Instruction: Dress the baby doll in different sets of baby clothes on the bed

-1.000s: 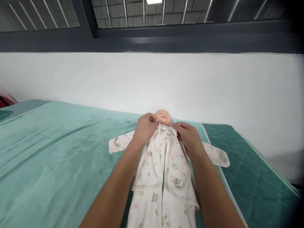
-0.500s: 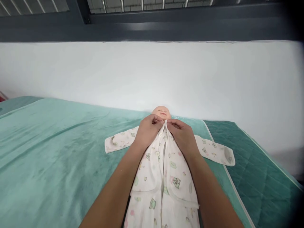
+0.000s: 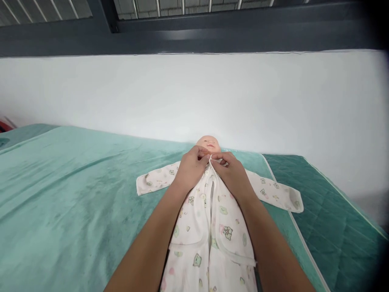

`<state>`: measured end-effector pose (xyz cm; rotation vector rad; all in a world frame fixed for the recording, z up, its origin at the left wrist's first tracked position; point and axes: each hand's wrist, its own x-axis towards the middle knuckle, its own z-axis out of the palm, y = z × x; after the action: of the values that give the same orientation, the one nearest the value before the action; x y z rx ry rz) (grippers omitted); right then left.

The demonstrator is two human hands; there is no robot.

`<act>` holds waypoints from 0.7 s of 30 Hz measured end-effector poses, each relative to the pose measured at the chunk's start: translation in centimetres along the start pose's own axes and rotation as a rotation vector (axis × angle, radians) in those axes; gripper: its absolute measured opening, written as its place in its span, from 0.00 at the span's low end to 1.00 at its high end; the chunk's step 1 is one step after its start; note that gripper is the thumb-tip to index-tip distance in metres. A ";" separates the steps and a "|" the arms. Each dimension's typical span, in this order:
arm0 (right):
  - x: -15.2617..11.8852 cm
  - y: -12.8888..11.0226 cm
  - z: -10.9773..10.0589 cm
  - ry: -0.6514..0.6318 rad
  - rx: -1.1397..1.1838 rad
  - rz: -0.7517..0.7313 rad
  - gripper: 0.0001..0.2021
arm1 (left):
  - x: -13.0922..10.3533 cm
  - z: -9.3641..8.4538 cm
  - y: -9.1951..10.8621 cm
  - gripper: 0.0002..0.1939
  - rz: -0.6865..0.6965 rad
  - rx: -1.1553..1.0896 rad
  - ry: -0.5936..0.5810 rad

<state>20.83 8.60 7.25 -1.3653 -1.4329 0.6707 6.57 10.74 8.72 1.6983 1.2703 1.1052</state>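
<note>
A baby doll (image 3: 209,142) lies on its back with its head toward the wall. It wears a white baby jacket (image 3: 226,211) printed with small green and pink figures, sleeves spread to both sides. At the collar, just below the doll's chin, my left hand (image 3: 192,167) pinches one front edge of the jacket. My right hand (image 3: 232,171) pinches the facing edge, and the fingertips of both hands almost meet. Below them the front parts in a narrow gap. White printed trousers (image 3: 194,280) show under the hem. Whatever fastener lies between my fingertips is hidden.
The doll lies on a light green sheet (image 3: 75,194) with soft wrinkles. To the right is a darker green quilted cover (image 3: 334,227) past a pale edging. A white wall (image 3: 194,93) rises behind, under a dark window frame (image 3: 194,38) with metal bars.
My right fingers have shifted slightly inward at the collar, closer to my left fingertips. The whole view has drifted a little; the doll's pose is the same.
</note>
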 end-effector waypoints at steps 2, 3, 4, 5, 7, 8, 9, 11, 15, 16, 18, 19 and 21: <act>0.0 0.0 -0.1 -0.024 -0.021 0.012 0.09 | -0.1 0.0 0.0 0.13 -0.001 0.006 -0.018; 0.0 0.1 -0.1 -0.034 -0.034 0.013 0.09 | -0.2 0.0 0.0 0.14 -0.002 0.008 -0.029; 0.0 0.1 -0.1 -0.040 -0.046 0.012 0.08 | -0.2 0.0 -0.1 0.15 -0.002 0.009 -0.037; 0.0 0.2 -0.1 -0.044 -0.055 0.010 0.08 | -0.2 0.0 -0.1 0.15 -0.002 0.010 -0.041; 0.1 0.3 -0.2 -0.055 -0.068 0.008 0.09 | -0.1 0.0 -0.3 0.14 -0.006 0.004 -0.045; 0.1 0.4 -0.2 -0.060 -0.071 0.008 0.09 | -0.1 0.0 -0.3 0.13 -0.006 0.002 -0.045; 0.1 0.4 -0.3 -0.066 -0.071 0.011 0.10 | -0.1 0.0 -0.3 0.12 -0.003 0.006 -0.041; 0.1 0.4 -0.4 -0.063 -0.063 0.032 0.11 | -0.1 0.1 -0.1 0.11 0.014 0.050 -0.015; -0.4 0.1 -0.7 -0.033 -0.035 0.059 0.10 | -0.5 0.1 0.3 0.11 0.099 0.207 0.040; -0.5 0.0 -0.7 -0.023 -0.038 0.038 0.08 | -0.5 0.1 0.3 0.11 0.121 0.239 0.046; -0.7 0.0 -0.8 0.000 -0.063 -0.030 0.08 | -0.7 0.0 0.2 0.11 0.160 0.294 0.047; -0.8 0.0 -0.8 0.010 -0.084 -0.067 0.09 | -0.8 0.0 0.2 0.12 0.175 0.319 0.043; -1.1 -0.1 -1.1 0.024 -0.126 -0.123 0.10 | -1.2 -0.3 0.3 0.12 0.194 0.338 0.033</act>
<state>21.59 7.23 7.40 -1.3642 -1.5473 0.4898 6.20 9.50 8.89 2.0990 1.3970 1.0772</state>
